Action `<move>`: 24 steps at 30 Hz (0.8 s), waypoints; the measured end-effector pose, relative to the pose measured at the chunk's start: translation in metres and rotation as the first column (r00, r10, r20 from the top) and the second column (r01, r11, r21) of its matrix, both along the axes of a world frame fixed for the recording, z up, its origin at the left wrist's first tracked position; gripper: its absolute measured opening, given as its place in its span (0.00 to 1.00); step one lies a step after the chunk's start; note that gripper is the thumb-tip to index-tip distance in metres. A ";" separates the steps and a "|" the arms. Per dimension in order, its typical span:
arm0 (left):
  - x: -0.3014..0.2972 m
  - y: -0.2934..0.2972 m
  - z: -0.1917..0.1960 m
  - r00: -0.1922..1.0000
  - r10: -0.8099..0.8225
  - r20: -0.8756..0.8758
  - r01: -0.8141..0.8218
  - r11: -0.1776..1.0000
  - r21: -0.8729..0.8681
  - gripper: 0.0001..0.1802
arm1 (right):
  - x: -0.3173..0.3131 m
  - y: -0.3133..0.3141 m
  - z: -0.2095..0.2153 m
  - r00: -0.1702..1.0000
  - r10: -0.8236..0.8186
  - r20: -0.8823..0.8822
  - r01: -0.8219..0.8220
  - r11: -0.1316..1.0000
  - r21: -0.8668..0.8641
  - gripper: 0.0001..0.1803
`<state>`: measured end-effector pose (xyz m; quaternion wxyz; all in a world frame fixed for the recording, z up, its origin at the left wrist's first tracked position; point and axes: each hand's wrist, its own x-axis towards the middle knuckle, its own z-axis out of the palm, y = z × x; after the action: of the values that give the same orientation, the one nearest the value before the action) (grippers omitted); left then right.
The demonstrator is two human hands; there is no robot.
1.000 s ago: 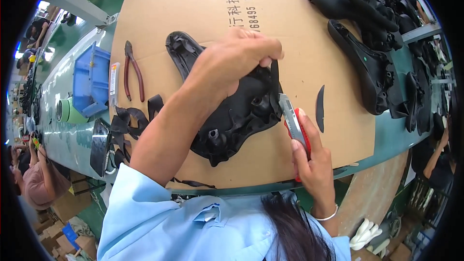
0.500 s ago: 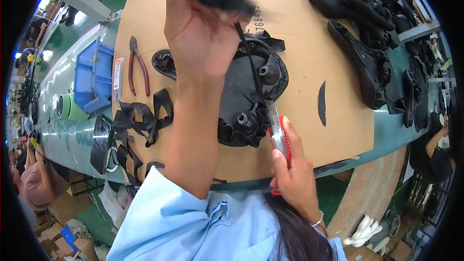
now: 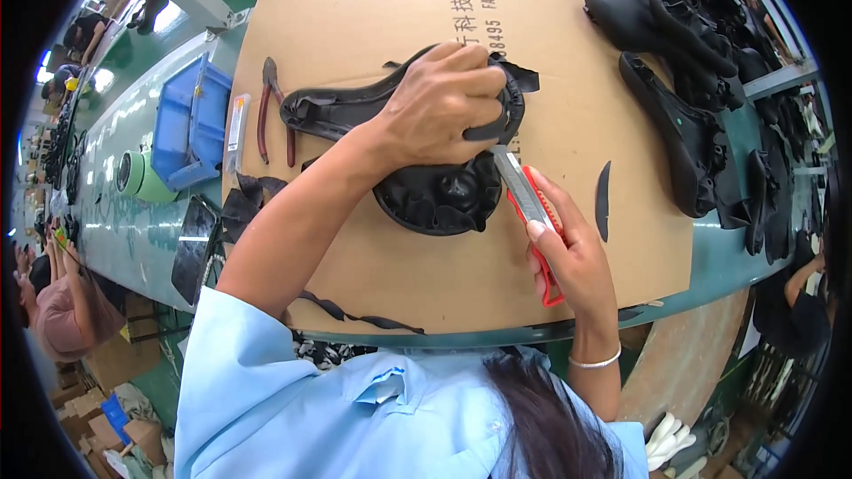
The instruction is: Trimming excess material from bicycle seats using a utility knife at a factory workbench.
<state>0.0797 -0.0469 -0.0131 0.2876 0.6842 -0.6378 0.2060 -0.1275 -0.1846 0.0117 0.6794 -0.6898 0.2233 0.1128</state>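
A black bicycle saddle (image 3: 355, 106) lies underside up on the cardboard, its nose toward the left and folds of cover material along its rim. My left hand (image 3: 448, 102) is closed over the saddle's wide end, gripping dark cover material that shows below the fingers. My right hand (image 3: 577, 257) holds a red utility knife (image 3: 536, 204). The knife's blade end meets the saddle's rim beside my left fingers; the tip itself is partly hidden. My left hand and forearm cover part of the saddle's middle.
Red-handled pliers (image 3: 266, 120) and a small clear pack (image 3: 236, 133) lie left of the saddle. Black scraps (image 3: 244, 204) and a phone (image 3: 197, 244) are nearer. A blue bin (image 3: 191, 129) stands beyond. More saddles (image 3: 666, 133) pile at the right, near a thin black offcut (image 3: 603, 200).
My left hand has come down from its raised position with a black strip onto the saddle. The knife has moved slightly up along the rim. A small black scrap now shows at the far cardboard.
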 end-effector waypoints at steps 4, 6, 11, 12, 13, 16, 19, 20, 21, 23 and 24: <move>-0.002 0.004 0.003 0.992 0.126 -0.011 -0.126 0.976 -0.176 0.11 | -0.020 0.023 0.003 0.992 -0.057 0.112 0.073 0.987 -0.144 0.29; -0.003 0.005 0.005 0.988 0.152 -0.007 -0.148 0.955 -0.256 0.11 | -0.020 0.027 0.008 0.988 -0.118 0.095 0.128 0.986 -0.109 0.28; -0.004 0.004 0.004 0.997 0.043 -0.065 -0.055 0.980 -0.191 0.09 | -0.014 0.010 -0.002 0.980 -0.076 0.183 0.121 0.962 -0.246 0.28; -0.005 0.004 0.004 0.998 0.025 -0.060 -0.036 0.982 -0.186 0.09 | -0.008 0.006 -0.007 0.970 -0.019 0.244 0.097 0.945 -0.312 0.28; -0.005 0.004 0.004 0.998 0.023 -0.063 -0.034 0.982 -0.186 0.09 | -0.004 0.003 -0.009 0.954 0.039 0.297 0.080 0.923 -0.377 0.28; -0.003 0.003 0.004 0.997 0.022 -0.080 -0.036 0.983 -0.182 0.08 | -0.001 0.007 -0.013 0.964 0.072 0.257 0.040 0.912 -0.408 0.28; 0.003 0.003 0.001 0.988 0.099 -0.116 -0.129 0.950 -0.286 0.08 | -0.016 0.010 -0.006 0.972 0.118 0.202 -0.005 0.874 -0.487 0.29; 0.004 0.004 0.000 0.924 0.146 -0.354 -0.270 0.903 -0.333 0.10 | -0.021 0.014 -0.005 0.974 0.116 0.196 0.004 0.854 -0.521 0.30; 0.005 0.006 -0.002 0.803 0.163 -0.574 -0.415 0.844 -0.340 0.13 | -0.027 0.020 -0.002 0.975 0.113 0.192 0.012 0.833 -0.553 0.30; 0.014 0.008 -0.005 0.717 0.070 -0.693 -0.460 0.795 -0.395 0.16 | -0.038 0.033 0.005 0.986 0.103 0.134 -0.018 0.852 -0.523 0.30; 0.019 0.006 -0.007 0.594 -0.015 -0.804 -0.570 0.698 -0.434 0.15 | -0.045 0.040 0.004 0.987 0.051 0.150 0.031 0.867 -0.498 0.30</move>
<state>0.0983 -0.0412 -0.0202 0.7073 0.6549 -0.2160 0.1556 -0.1724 -0.1441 0.0157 0.4931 -0.8497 0.1868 -0.0003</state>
